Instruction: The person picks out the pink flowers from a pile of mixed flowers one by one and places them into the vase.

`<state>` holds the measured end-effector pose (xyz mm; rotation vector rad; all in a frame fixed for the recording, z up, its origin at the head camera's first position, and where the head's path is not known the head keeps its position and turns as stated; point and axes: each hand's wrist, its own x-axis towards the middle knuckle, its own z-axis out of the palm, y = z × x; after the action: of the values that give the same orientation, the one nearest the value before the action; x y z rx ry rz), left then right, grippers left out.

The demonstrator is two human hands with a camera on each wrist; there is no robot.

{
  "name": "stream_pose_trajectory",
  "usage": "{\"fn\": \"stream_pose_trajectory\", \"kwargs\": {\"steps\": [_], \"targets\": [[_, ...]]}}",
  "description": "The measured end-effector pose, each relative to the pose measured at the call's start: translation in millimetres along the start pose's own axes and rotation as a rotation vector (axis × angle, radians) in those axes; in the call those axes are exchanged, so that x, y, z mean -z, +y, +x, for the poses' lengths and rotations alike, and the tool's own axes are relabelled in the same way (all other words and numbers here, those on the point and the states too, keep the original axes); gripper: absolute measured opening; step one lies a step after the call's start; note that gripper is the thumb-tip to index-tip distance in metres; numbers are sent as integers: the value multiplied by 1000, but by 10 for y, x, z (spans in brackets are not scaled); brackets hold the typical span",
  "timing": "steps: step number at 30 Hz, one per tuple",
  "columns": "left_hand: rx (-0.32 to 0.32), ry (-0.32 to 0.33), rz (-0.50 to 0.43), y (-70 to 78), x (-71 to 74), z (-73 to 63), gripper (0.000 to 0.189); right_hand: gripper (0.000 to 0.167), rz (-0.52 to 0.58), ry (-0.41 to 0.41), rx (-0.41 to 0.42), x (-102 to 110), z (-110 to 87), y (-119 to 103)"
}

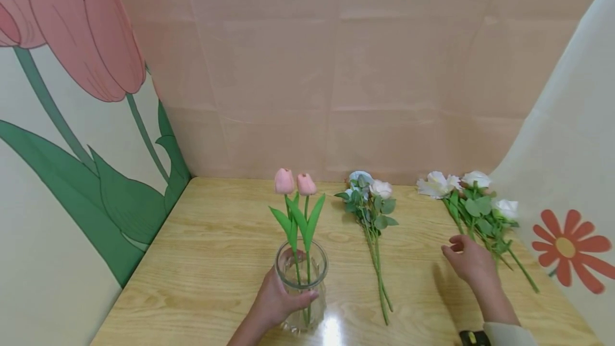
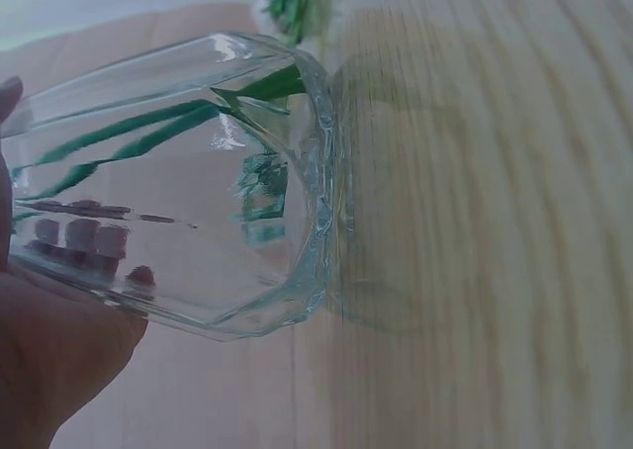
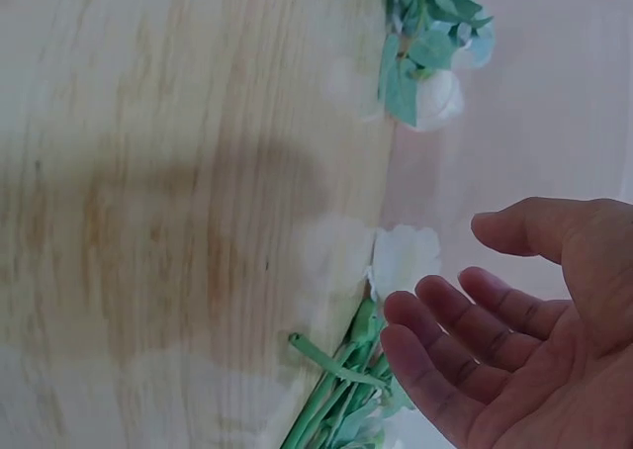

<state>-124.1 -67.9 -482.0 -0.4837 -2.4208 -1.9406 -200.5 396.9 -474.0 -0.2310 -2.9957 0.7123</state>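
Observation:
My left hand [image 1: 277, 299] grips a clear glass vase [image 1: 318, 295] near its top, thumb across the front and fingers behind. Two pink tulips [image 1: 284, 181] with green leaves stand in it, their stems showing through the glass. In the left wrist view the vase's thick base [image 2: 321, 202] meets the wooden table. My right hand [image 1: 473, 263] is held over the table at the right with its fingers loosely bent and nothing in them. Closest to it lies a bunch of white flowers [image 1: 476, 212]; in the right wrist view their green stems [image 3: 336, 390] pass just beyond the fingertips.
Between the vase and the right hand lies another bunch, a pale pink rose [image 1: 381, 189] and blue flowers [image 1: 360, 178], long stems toward me. The wooden table [image 1: 202, 260] ends at a pinkish backdrop [image 1: 269, 84]. Cloths with printed flowers hang at both sides.

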Motion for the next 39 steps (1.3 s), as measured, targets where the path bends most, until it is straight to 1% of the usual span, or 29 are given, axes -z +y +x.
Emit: {"fn": "stream_pose_trajectory", "kwargs": {"steps": [7, 10, 18, 25, 32, 36, 39], "targets": [[6, 10, 20, 9, -4, 1, 82, 58, 24, -62, -72, 32, 33, 62], [4, 8, 19, 9, -2, 3, 81, 59, 28, -75, -95, 39, 40, 89], [-14, 10, 12, -18, -9, 17, 81, 61, 13, -62, -142, 28, 87, 197], [-18, 6, 5, -9, -1, 18, 81, 55, -39, -29, -158, 18, 116, 262], [-1, 8, 10, 4, 1, 10, 85, 60, -28, -69, -206, 22, 156, 328], [5, 9, 12, 4, -1, 8, 85, 61, -24, -72, -233, 21, 198, 363], [-5, 5, 13, 0, -1, 12, 85, 61, -28, -77, -259, 31, 237, 382]]}}
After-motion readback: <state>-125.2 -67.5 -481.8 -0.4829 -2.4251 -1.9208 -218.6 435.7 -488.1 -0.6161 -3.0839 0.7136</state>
